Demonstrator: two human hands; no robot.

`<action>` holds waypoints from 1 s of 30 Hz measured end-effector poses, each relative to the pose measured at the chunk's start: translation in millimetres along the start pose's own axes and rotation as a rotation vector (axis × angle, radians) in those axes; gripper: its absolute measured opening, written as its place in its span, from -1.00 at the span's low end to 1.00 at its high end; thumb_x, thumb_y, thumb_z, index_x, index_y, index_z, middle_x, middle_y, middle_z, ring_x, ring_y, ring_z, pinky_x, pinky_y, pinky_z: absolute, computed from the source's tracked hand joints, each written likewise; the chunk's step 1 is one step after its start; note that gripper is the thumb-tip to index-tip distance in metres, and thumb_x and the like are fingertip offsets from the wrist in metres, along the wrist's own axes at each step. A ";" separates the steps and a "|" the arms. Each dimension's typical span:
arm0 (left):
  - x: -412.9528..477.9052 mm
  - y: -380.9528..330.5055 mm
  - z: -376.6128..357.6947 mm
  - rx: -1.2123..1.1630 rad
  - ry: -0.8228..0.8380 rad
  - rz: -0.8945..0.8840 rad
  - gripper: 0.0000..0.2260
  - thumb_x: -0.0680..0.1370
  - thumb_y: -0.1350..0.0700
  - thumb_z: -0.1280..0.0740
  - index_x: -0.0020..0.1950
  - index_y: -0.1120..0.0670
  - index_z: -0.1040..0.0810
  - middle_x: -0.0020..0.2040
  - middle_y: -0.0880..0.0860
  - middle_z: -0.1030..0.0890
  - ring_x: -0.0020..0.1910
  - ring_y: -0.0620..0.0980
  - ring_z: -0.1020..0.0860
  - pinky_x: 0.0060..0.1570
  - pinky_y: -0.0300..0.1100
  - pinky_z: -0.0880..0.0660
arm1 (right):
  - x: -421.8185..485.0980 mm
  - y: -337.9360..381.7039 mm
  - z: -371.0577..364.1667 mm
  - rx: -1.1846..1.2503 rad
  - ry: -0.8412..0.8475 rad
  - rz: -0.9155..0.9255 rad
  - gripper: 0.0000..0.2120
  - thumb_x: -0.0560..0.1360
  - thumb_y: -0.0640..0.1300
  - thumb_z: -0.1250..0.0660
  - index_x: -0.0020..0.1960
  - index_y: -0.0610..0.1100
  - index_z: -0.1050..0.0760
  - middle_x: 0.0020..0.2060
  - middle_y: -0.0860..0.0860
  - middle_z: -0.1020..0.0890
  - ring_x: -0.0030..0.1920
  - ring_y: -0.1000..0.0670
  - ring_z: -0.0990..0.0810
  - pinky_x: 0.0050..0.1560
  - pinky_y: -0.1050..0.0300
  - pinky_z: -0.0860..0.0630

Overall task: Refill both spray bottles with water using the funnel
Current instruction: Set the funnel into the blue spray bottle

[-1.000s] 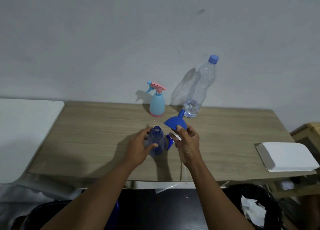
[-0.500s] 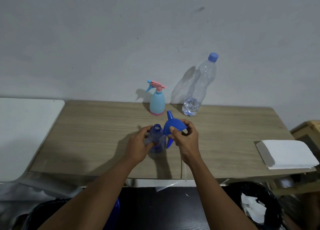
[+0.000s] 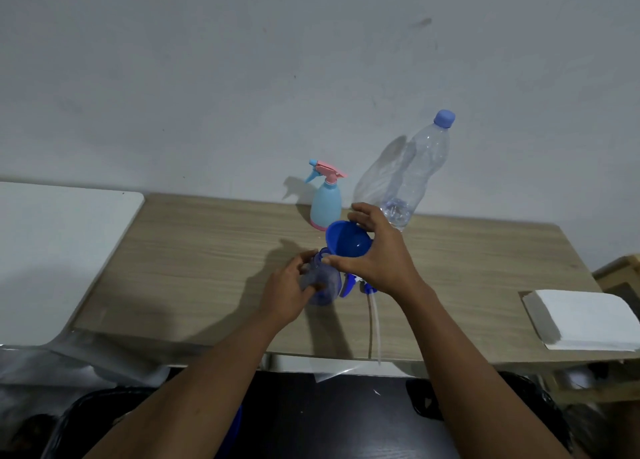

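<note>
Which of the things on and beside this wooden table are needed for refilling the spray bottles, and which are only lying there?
For the job:
- blue funnel, held by the right hand
- dark blue spray bottle, gripped by the left hand
- its spray head, lying off the bottle
- light blue spray bottle
- water bottle

Lying about:
- white paper stack
- white table at the left

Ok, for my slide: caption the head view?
Left hand grips translucent blue spray bottle; right hand holds blue plastic funnel at its mouth.
</note>
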State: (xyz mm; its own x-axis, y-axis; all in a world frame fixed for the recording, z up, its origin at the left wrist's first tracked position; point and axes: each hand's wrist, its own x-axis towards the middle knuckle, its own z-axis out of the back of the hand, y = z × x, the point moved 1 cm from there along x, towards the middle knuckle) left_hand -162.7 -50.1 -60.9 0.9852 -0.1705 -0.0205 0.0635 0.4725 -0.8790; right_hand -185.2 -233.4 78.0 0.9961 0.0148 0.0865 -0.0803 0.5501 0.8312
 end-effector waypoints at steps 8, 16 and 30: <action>2.0 -1.5 -1.6 -0.012 0.024 -0.003 -0.56 0.42 -0.07 -0.49 0.26 -0.21 -0.46 0.05 -0.11 -0.64 0.02 -0.13 -0.61 0.00 -0.05 -0.61 | 12.9 9.4 -7.4 -0.111 0.022 0.043 0.03 0.17 0.16 -0.66 0.49 0.13 -0.18 0.36 0.11 -0.49 0.34 0.10 -0.45 0.28 0.03 -0.52; -0.2 -1.9 -0.4 -0.082 0.022 0.026 -0.64 0.44 0.08 -0.48 0.19 -0.15 -0.52 0.06 -0.13 -0.64 -0.01 -0.20 -0.61 -0.09 -0.26 -0.55 | 13.4 6.6 -22.0 -0.226 0.140 0.083 0.11 0.18 0.24 -0.63 0.55 0.07 -0.11 0.44 0.03 -0.40 0.39 0.02 -0.40 0.36 0.03 -0.44; -12.8 -11.7 3.5 0.013 0.006 0.020 -0.49 0.42 0.06 -0.50 0.33 -0.10 -0.44 0.05 -0.14 -0.61 -0.02 -0.22 -0.60 -0.09 -0.29 -0.52 | -5.2 -15.6 -19.1 0.138 -0.071 0.077 -0.06 0.33 0.33 -0.48 0.56 0.13 -0.12 0.48 0.22 -0.28 0.33 0.18 -0.44 0.22 0.29 -0.47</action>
State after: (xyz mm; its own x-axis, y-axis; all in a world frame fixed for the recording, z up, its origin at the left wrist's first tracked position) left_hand -175.5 -50.4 -48.7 0.9853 -0.1659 -0.0404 0.0462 0.4867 -0.8724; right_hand -188.4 -226.1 54.1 0.9822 -0.0092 0.1875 -0.1655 0.4295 0.8878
